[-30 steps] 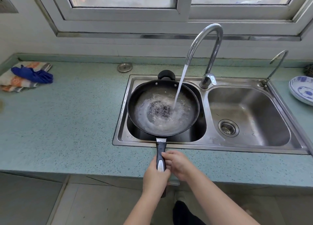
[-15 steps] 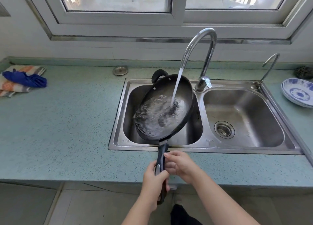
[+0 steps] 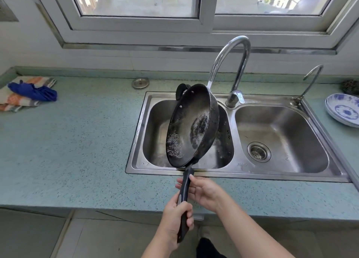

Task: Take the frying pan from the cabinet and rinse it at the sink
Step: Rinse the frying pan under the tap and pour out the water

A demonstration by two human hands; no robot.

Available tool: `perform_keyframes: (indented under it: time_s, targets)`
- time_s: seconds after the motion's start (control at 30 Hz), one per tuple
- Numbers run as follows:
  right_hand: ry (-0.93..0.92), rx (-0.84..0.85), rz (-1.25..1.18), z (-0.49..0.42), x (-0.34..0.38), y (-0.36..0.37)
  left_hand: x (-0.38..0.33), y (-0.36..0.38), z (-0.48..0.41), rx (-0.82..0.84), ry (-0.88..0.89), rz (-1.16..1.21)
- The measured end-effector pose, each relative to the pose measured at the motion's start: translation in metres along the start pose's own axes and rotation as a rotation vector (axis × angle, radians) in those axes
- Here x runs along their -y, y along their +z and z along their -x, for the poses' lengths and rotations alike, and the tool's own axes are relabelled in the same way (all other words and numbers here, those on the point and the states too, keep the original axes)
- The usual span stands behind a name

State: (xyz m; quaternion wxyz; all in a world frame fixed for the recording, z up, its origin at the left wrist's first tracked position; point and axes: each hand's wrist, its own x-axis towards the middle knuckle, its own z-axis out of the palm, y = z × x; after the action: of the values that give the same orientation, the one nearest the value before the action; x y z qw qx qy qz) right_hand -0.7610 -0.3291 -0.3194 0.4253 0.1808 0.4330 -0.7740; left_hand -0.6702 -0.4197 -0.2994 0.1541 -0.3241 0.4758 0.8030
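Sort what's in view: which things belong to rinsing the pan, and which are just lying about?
In the job: pan, held tilted by its handle in left hand and right hand; running tap; left basin.
Lying about: cloths, plug, plates, right basin.

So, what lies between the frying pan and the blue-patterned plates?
The sink's right basin, with its drain strainer, lies between the frying pan and the plates; the head view shows it.
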Motion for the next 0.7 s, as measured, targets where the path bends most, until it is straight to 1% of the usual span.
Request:
perform_keyframes:
  time_s: [0.13,0.23,0.3,0.37,0.43,0.5,0.53,0.6,0.63,0.7]
  targets:
    - [-0.029,-0.061,0.013,0.0,-0.002,0.009,-0.003,-0.006,0.001,0.046,-0.031,0.036]
    - [-0.036,-0.083,0.004,-0.003,-0.005,0.014,-0.011,-0.014,0.003,0.088,-0.08,-0.053]
    - [-0.037,-0.093,-0.001,-0.005,-0.007,0.016,-0.021,-0.021,0.006,0.111,-0.104,-0.243]
    - [-0.042,-0.101,0.002,-0.008,-0.01,0.02,-0.035,-0.024,0.006,0.104,-0.115,-0.542]
    - [-0.042,-0.111,0.009,-0.011,-0.014,0.025,-0.045,-0.021,0.002,0.037,-0.135,-0.74]
    - [-0.038,-0.122,0.004,-0.012,-0.016,0.029,-0.043,-0.016,-0.003,-0.079,-0.148,-0.82]
    - [-0.034,-0.127,-0.003,-0.013,-0.016,0.031,-0.038,-0.012,-0.005,-0.166,-0.126,-0.871]
    - [-0.023,-0.135,-0.006,-0.012,-0.015,0.031,-0.021,-0.005,-0.006,-0.341,0.006,-0.998]
    - [-0.016,-0.139,0.003,-0.012,-0.015,0.031,-0.013,-0.003,-0.004,-0.412,0.091,-1.023]
    - [-0.012,-0.162,0.03,-0.012,-0.016,0.029,-0.002,-0.002,-0.003,-0.465,0.183,-0.997]
